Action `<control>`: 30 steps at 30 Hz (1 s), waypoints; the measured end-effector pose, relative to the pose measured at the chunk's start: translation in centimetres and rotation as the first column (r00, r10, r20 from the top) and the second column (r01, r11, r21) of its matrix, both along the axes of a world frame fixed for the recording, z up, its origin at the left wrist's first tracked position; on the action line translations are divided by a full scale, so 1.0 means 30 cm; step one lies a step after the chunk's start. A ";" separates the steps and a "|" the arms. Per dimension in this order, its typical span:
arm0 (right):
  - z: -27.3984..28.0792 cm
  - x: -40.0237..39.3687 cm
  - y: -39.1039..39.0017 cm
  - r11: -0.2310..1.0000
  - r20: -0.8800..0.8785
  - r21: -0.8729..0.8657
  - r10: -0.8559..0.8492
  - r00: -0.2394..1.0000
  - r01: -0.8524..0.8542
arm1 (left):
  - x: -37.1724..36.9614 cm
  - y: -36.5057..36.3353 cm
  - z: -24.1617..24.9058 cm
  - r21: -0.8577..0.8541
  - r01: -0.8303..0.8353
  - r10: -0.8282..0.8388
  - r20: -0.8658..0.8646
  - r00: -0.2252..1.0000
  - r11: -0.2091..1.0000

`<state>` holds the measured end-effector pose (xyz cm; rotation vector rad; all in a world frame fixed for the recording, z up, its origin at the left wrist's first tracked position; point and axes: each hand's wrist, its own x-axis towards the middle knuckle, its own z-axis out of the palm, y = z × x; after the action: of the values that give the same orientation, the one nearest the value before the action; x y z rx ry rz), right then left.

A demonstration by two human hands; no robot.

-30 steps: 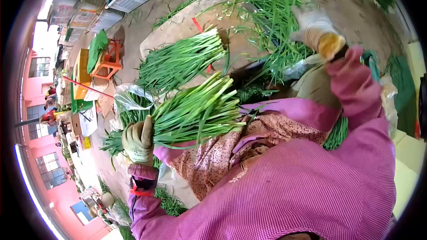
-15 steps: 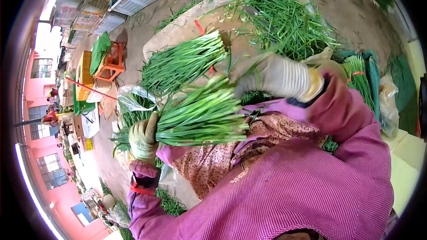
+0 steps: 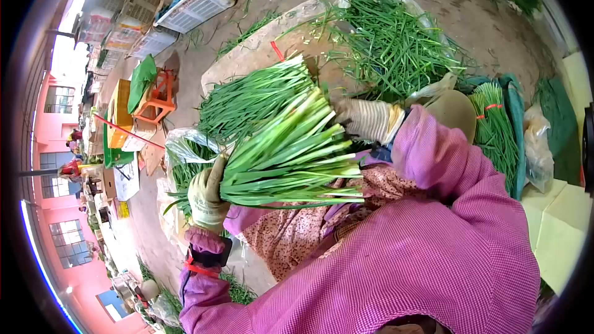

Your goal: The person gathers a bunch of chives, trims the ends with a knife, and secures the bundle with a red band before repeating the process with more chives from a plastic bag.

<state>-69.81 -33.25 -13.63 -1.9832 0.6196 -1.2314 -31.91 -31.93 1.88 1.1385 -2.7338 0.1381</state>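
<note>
My gloved left hand (image 3: pixel 209 195) grips a fanned bunch of green stalks (image 3: pixel 284 161) near its leafy end; the pale cut ends point right. My gloved right hand (image 3: pixel 361 117) is just beyond the bunch's pale ends, its fingers mostly hidden behind the stalks. Behind the held bunch, another bunch of greens (image 3: pixel 238 104) lies on a worn board (image 3: pixel 216 73), with a red tie (image 3: pixel 277 51) beside it. A loose heap of greens (image 3: pixel 396 43) fills the far part of the board area.
At right stand tied greens (image 3: pixel 495 117) in a teal bag, beside a clear plastic bag (image 3: pixel 538 148). Further off at left are an orange stool (image 3: pixel 162 96), a yellow crate (image 3: pixel 117 108) and a white crate (image 3: pixel 201 0). Plastic-wrapped greens (image 3: pixel 185 161) lie beyond my left hand.
The held bunch has fanned out wider, its pale ends spread. My right hand has moved down and closer to my body, and the right sleeve has drawn in. My left hand has shifted slightly right.
</note>
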 end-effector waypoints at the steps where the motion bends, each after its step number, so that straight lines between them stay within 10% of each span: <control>1: -0.005 0.057 0.053 0.983 0.233 0.178 -0.085 0.969 0.044 | -0.002 -0.001 0.006 0.016 0.003 -0.003 0.011 1.000 1.000; 3: 0.305 0.010 0.123 0.342 0.264 0.915 -0.105 0.959 -0.214 | 0.007 0.002 -0.001 0.017 -0.005 0.005 -0.029 1.000 1.000; 4: 0.283 -0.031 0.127 0.285 0.435 0.883 -0.196 0.879 -0.373 | 0.000 0.009 0.008 0.058 -0.013 0.017 -0.057 0.998 0.998; 7: 0.356 -0.158 0.133 0.468 0.577 0.815 -0.610 0.543 -0.340 | 0.015 0.021 0.014 0.131 -0.073 0.082 -0.066 0.994 0.989; 11: 0.412 -0.190 0.132 0.673 0.439 0.736 -0.391 0.809 -0.074 | 0.026 0.011 -0.024 0.096 -0.085 0.094 -0.090 0.991 0.992; 13: 0.472 -0.056 0.135 0.828 -0.223 0.349 -0.380 0.897 0.438 | 0.009 0.014 -0.014 0.138 -0.060 0.070 -0.065 0.995 0.989; 16: 0.474 0.005 0.128 0.886 -0.695 0.118 -0.249 0.675 0.449 | -0.019 0.023 0.009 0.158 -0.040 0.051 -0.066 0.997 0.987; 21: 0.431 -0.002 0.126 0.926 -0.629 -0.034 -0.311 0.712 0.375 | -0.016 0.032 0.006 0.222 -0.022 0.057 -0.150 0.987 0.975; 25: 0.465 -0.113 0.097 0.770 -0.674 -0.296 -0.587 0.448 0.565 | 0.000 0.036 -0.005 0.374 -0.105 0.165 -0.132 0.977 0.921; 28: 0.441 -0.203 0.049 0.733 -0.461 0.025 -0.595 0.659 0.679 | 0.014 0.028 -0.038 0.352 -0.028 0.131 -0.272 0.953 0.935; 30: 0.437 -0.193 0.042 0.693 -0.455 0.507 -0.290 0.842 0.513 | 0.006 0.026 -0.044 0.358 -0.010 0.122 -0.294 0.948 0.934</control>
<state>-75.59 -32.01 -0.52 -1.5220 1.5088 -0.7511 -31.72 -31.15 0.54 1.2155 -2.4928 -0.5045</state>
